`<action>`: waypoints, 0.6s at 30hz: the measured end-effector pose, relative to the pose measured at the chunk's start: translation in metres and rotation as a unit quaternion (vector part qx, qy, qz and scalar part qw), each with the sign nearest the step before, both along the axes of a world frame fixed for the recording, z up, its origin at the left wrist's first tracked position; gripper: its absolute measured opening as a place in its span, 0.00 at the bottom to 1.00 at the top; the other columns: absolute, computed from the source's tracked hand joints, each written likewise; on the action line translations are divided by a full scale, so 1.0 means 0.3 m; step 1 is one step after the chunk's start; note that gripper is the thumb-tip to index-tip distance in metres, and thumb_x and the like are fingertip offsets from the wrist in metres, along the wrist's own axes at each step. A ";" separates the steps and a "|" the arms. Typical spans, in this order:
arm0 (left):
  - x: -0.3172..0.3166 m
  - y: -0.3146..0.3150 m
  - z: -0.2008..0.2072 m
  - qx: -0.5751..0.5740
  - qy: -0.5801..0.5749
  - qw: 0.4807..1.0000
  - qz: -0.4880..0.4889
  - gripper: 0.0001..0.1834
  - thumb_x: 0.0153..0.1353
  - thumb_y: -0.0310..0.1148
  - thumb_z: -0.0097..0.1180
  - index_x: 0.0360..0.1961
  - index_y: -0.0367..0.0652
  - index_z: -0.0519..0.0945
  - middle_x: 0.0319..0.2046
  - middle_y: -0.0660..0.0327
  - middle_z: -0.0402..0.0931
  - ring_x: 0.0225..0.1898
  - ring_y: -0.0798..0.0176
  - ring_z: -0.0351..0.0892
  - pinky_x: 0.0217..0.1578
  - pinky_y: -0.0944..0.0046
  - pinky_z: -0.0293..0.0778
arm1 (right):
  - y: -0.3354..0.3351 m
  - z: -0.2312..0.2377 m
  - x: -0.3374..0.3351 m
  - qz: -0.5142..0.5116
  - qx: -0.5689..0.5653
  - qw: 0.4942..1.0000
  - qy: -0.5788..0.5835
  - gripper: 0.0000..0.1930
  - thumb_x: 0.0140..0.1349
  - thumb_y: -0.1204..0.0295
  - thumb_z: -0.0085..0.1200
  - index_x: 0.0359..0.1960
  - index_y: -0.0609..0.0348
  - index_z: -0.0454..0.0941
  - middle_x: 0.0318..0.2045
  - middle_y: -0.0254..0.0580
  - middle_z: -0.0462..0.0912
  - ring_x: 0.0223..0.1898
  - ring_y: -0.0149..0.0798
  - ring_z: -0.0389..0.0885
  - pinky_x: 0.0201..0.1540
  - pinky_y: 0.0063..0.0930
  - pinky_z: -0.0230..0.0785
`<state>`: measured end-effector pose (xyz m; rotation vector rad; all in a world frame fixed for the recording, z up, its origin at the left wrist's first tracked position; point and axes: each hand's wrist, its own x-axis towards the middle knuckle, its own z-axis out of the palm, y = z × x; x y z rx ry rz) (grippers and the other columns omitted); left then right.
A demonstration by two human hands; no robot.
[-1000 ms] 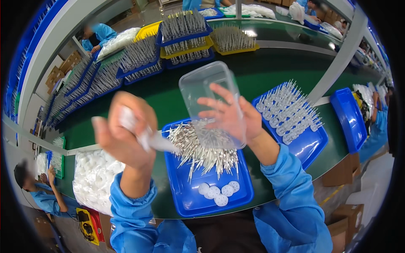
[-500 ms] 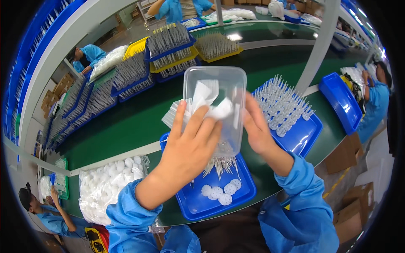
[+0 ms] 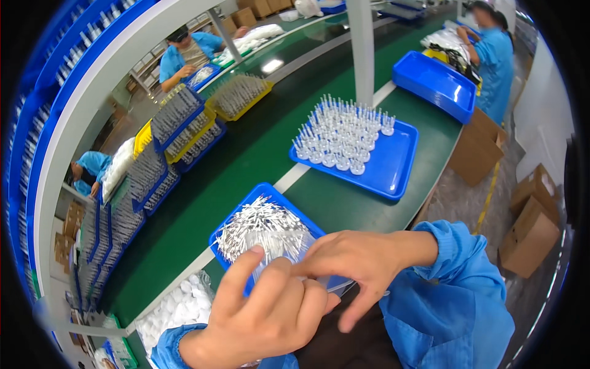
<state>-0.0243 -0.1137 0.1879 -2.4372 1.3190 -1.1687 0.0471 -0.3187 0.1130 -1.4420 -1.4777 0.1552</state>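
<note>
A clear plastic container [image 3: 279, 244] shows only in part beneath my hands, over the near side of a blue tray [image 3: 305, 222]. My left hand [image 3: 264, 310] is curled against the container, index finger raised along its side. From the right, my right hand [image 3: 362, 261] reaches across; its thumb hangs free and its fingertips are hidden behind my left hand. In the tray lies a heap of thin white sticks [image 3: 258, 221]. I cannot see inside the container.
Upright clear stemmed parts [image 3: 344, 138] crowd another blue tray [image 3: 393, 166]. A bag of white round pieces [image 3: 178, 307] lies at left. Stacked trays [image 3: 178, 129] line the far side. Empty blue trays [image 3: 436, 83], a post [image 3: 361, 55] and cardboard boxes [image 3: 476, 147] stand right.
My view has swung to the right. Both hands and the container are lower and closer to me, and the stick heap now shows. The white folded sheets by my left hand are out of sight.
</note>
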 end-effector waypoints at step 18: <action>-0.123 0.398 0.047 0.034 0.444 0.824 0.349 0.21 0.71 0.36 0.66 0.62 0.39 0.85 0.54 0.47 0.87 0.55 0.42 0.86 0.57 0.50 0.79 | -1.181 -0.535 -0.154 -0.466 -0.106 0.772 0.419 0.20 0.59 0.66 0.79 0.48 0.64 0.89 0.42 0.39 0.92 0.46 0.30 0.87 0.54 0.31 0.78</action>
